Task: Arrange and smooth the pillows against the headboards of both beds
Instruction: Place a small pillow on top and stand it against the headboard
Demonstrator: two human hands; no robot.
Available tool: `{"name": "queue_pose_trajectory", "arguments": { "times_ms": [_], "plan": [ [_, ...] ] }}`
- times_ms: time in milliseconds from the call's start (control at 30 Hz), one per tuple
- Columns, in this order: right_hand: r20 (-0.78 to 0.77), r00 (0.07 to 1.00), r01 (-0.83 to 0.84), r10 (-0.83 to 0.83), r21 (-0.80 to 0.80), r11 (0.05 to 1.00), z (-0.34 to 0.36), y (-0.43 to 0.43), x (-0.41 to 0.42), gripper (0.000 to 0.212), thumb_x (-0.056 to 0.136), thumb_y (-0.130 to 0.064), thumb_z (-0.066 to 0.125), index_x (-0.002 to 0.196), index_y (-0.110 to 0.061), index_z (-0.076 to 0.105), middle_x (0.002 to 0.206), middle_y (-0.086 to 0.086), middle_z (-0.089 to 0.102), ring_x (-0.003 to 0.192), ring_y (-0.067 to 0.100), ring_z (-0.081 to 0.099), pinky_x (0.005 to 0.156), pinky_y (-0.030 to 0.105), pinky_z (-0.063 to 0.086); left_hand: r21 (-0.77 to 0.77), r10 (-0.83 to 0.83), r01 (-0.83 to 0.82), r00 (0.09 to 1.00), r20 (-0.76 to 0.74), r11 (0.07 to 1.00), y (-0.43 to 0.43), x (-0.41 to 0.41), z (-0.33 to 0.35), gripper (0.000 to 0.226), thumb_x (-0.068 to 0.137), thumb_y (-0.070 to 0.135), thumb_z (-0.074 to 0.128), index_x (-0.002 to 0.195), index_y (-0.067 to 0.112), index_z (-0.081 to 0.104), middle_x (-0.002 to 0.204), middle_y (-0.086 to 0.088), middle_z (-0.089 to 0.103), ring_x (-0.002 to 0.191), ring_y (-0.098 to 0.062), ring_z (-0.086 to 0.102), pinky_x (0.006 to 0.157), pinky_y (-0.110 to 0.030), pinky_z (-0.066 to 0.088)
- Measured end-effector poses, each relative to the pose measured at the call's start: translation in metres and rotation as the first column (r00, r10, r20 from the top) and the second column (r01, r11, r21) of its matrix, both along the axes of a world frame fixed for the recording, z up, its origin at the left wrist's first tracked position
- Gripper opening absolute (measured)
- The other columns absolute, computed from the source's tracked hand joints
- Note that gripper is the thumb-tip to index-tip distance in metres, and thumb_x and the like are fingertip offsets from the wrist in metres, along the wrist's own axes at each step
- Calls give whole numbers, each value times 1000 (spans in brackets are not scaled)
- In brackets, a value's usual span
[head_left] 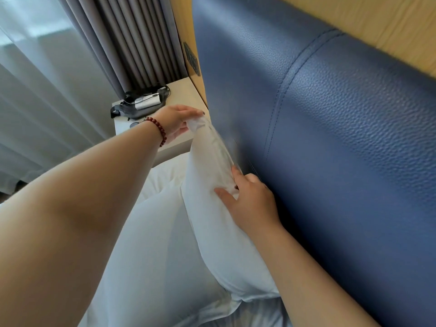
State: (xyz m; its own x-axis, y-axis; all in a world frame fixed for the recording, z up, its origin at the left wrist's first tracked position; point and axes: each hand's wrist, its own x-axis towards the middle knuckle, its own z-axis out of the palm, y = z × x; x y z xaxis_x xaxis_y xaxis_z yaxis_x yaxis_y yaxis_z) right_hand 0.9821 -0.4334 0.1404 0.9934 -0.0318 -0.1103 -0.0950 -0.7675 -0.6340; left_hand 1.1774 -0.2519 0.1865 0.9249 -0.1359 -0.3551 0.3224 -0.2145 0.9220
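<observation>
Standing on its long edge, a plump white fabric pillow (212, 223) leans against the padded blue leather headboard (342, 149). Its long axis runs along the headboard, from the near corner below the right forearm up to the far corner at the left hand. The left hand (175, 121), with a string of dark red beads (158, 131) round its wrist, pinches that far upper corner, fingers curled over the bunched cloth. The right hand (250, 199) holds the pillow's top edge nearer the person: its thumb lies on the front face, the index finger runs along the edge, and the other fingers bend over towards the headboard side. Under the left forearm a second white pillow (151, 244) lies flat, touching the front of the standing one. Beyond the left hand is a pale bedside table (188, 90), and on it a black fabric waist pouch (122, 112) with a silver-grey device (146, 103) at its opening; whether the device sits inside or on top cannot be told. A small dark round thing (135, 125) lies just beside the pouch. Further left of that hand hang a grey pleated curtain (132, 43) and a sheer white curtain (35, 90). Above the right hand, past the headboard, is a light wooden wall panel (377, 20).
</observation>
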Motion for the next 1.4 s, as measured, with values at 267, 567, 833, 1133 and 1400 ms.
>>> {"name": "queue_pose_trajectory", "arguments": {
  "times_ms": [267,567,833,1133,1400],
  "plan": [
    [17,1000,-16,16,18,1000,0,4,-2,69,91,-63,47,151,-32,32,115,3,55,103,25,55,92,37,48,60,157,-164,981,110,985,-5,12,2,10,83,23,76,83,13,73,80,-5,62,71,-17,57,73,-32,58],
    [18,999,-38,38,20,999,-1,8,-5,67,94,-60,46,152,-31,31,118,3,55,107,25,55,92,34,46,43,39,-34,994,-105,999,0,7,-8,25,89,20,69,110,6,66,102,-6,69,90,-14,65,79,-23,55],
    [26,998,-62,62,20,998,0,14,-5,66,93,-63,43,151,-34,30,120,1,54,110,23,53,93,34,47,124,229,-221,971,-62,967,10,16,-2,23,93,35,64,91,12,68,90,-3,67,81,-14,64,72,-28,55],
    [22,997,-73,73,12,997,-2,17,-7,64,94,-59,44,151,-33,31,118,2,54,109,23,52,92,34,45,594,199,-370,922,333,714,18,25,-2,31,96,36,55,107,11,70,106,-7,71,99,-23,65,92,-34,51],
    [29,997,-65,65,-23,998,-1,15,-1,61,94,-55,50,147,-25,41,116,8,55,106,28,55,88,35,47,664,-550,12,571,609,748,-54,-77,0,30,96,27,49,106,11,71,103,-2,70,96,-15,61,90,-26,48]
  ]
}}
